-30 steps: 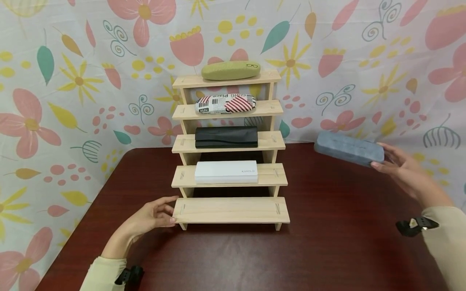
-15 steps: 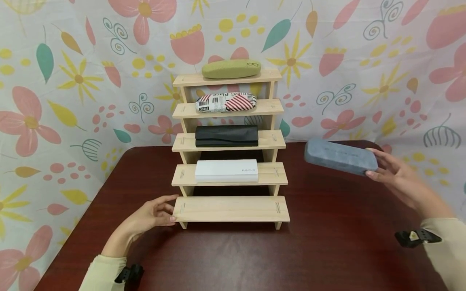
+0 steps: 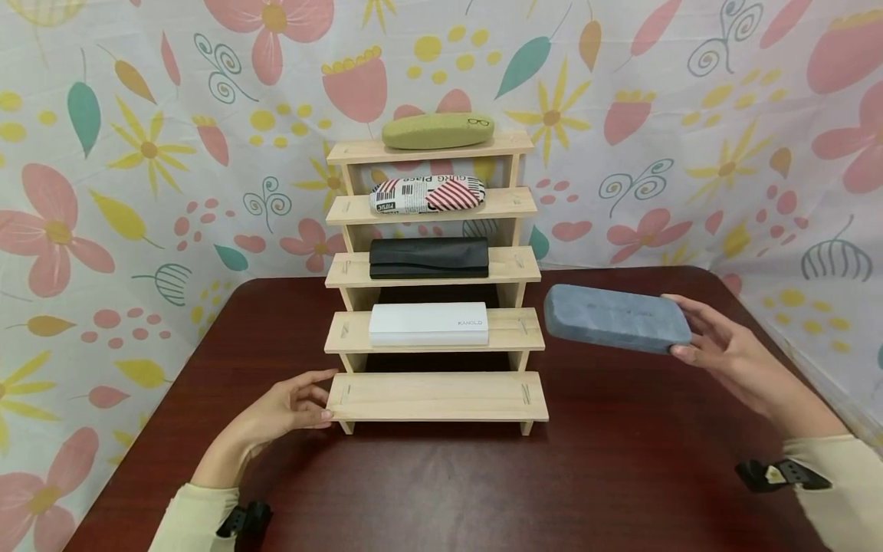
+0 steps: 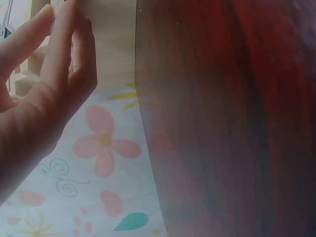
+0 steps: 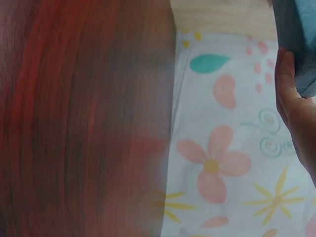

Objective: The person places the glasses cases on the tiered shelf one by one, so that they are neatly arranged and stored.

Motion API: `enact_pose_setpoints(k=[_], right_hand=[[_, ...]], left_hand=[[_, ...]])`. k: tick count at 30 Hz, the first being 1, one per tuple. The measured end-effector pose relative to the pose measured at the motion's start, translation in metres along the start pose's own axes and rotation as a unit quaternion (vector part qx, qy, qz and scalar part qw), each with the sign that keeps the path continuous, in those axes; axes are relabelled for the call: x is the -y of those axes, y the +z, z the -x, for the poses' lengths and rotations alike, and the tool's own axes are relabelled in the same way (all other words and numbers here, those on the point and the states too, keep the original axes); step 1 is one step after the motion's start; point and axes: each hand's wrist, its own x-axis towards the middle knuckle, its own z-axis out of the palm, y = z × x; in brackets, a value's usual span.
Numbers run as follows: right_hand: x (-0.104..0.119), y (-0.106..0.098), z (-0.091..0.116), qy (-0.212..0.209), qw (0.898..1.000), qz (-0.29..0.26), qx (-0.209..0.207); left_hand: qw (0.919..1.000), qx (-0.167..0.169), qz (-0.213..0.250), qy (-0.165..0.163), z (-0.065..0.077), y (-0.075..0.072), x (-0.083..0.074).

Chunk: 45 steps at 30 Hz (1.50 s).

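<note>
My right hand (image 3: 727, 353) holds a blue-grey glasses case (image 3: 617, 318) by its right end, thumb in front and fingers behind. The case is in the air to the right of a stepped wooden stand (image 3: 438, 397), its left end close to the second step from the bottom. At the bottom step's left end, my left hand (image 3: 286, 410) grips the corner between thumb and fingers. In the left wrist view, the left hand's fingers (image 4: 59, 44) meet the pale wood. Part of the case (image 5: 301, 44) shows beside the right hand (image 5: 298, 106) in the right wrist view.
Going up the stand lie a white case (image 3: 428, 324), a black case (image 3: 429, 258), a newsprint-patterned case (image 3: 428, 195) and a yellow-green case (image 3: 438, 132), one per step. The bottom step is bare. Below is a dark red table (image 3: 448, 491); behind hangs a flowered cloth (image 3: 621, 61).
My right hand has carried the blue-grey glasses case leftward and down, nearer the stand. My left hand has stayed at the bottom step's corner.
</note>
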Motion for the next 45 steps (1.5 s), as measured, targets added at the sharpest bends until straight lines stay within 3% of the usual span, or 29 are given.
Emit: enact_pose_setpoints(k=[15, 22, 29, 38, 45], right_hand=[[0.018, 0.059, -0.009, -0.021, 0.998, -0.009, 0.057], [0.02, 0.096, -0.017, -0.01, 0.999, -0.017, 0.048], [0.02, 0.142, -0.023, -0.026, 0.999, -0.011, 0.039], [0.014, 0.193, -0.028, -0.026, 0.997, -0.051, 0.059], [0.001, 0.22, -0.035, 0.008, 0.996, -0.066, 0.061]], left_hand=[[1.0, 0.006, -0.002, 0.005, 0.0, -0.001, 0.002], [0.9999, 0.009, -0.005, 0.01, 0.0, -0.001, 0.004], [1.0, 0.003, -0.003, 0.006, 0.0, -0.002, 0.004], [0.9999, 0.009, 0.01, 0.008, 0.0, -0.002, 0.004], [0.9998, 0.009, 0.005, 0.014, -0.001, -0.003, 0.005]])
